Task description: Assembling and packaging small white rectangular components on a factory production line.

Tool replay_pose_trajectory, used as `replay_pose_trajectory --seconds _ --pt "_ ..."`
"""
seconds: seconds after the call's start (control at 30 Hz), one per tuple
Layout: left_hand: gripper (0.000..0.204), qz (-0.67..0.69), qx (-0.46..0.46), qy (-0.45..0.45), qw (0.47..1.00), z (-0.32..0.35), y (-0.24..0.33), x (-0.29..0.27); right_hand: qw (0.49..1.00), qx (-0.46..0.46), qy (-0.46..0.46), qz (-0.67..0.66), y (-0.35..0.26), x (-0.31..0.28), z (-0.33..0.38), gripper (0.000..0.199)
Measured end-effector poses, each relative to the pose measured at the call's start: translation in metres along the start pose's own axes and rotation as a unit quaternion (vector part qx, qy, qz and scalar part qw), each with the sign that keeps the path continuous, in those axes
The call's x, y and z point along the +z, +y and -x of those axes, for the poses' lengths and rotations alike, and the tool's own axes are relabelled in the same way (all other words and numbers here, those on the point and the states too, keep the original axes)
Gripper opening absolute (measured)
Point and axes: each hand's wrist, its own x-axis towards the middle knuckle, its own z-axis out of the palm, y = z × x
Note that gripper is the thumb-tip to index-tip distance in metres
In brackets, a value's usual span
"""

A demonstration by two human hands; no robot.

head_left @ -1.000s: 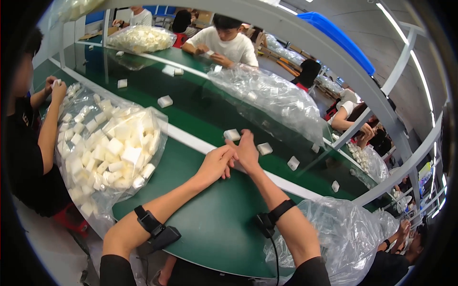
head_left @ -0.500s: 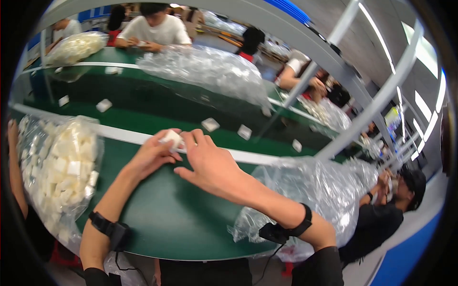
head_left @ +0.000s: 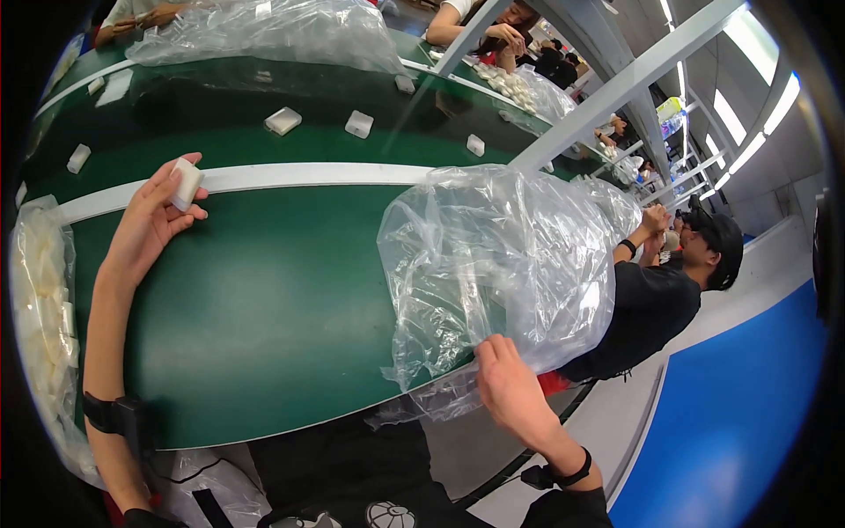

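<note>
My left hand [head_left: 151,222] rests on the green table [head_left: 264,299] near the white dividing strip [head_left: 290,178], pinching a small white block [head_left: 186,183] between thumb and fingers. My right hand [head_left: 509,385] is at the table's near right edge, its fingers closed on the rim of a large clear plastic bag [head_left: 502,255] that lies crumpled over the right end of the table. A black wristband sits on each of my forearms.
Several loose white blocks [head_left: 282,121] lie on the green belt beyond the strip. A bag full of white blocks [head_left: 40,308] hangs at my left. Another clear bag [head_left: 264,35] lies at the back. A person in black [head_left: 656,304] works on the right, others farther back.
My hands, together over a white block before, have parted. The left keeps the block; the right has swung to the clear bag at the right edge and gripped it. My view turned right.
</note>
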Motion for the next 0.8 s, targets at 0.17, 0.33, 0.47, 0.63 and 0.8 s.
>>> replay_pose_trajectory --seconds 0.17,0.33,0.47,0.63,0.8 --pt "0.052 -0.008 -0.001 0.008 1.0 0.0 -0.009 -0.008 0.996 0.071 0.049 -0.027 0.014 -0.002 0.013 0.032" --pt "0.051 -0.03 -0.001 0.008 1.0 -0.005 -0.007 -0.014 0.981 0.136 0.01 0.137 0.017 -0.014 0.027 0.024" --pt "0.054 -0.044 0.001 0.005 0.999 -0.005 -0.006 -0.011 0.97 0.163 0.022 0.177 0.011 -0.015 0.037 0.023" --pt "0.055 -0.067 0.002 0.021 0.998 -0.003 -0.009 -0.015 0.985 0.096 0.005 0.142 0.019 -0.008 0.035 0.021" --pt "0.055 -0.067 0.002 0.01 0.998 -0.004 -0.013 -0.015 0.988 0.076 0.033 0.132 0.033 0.011 0.028 0.033"
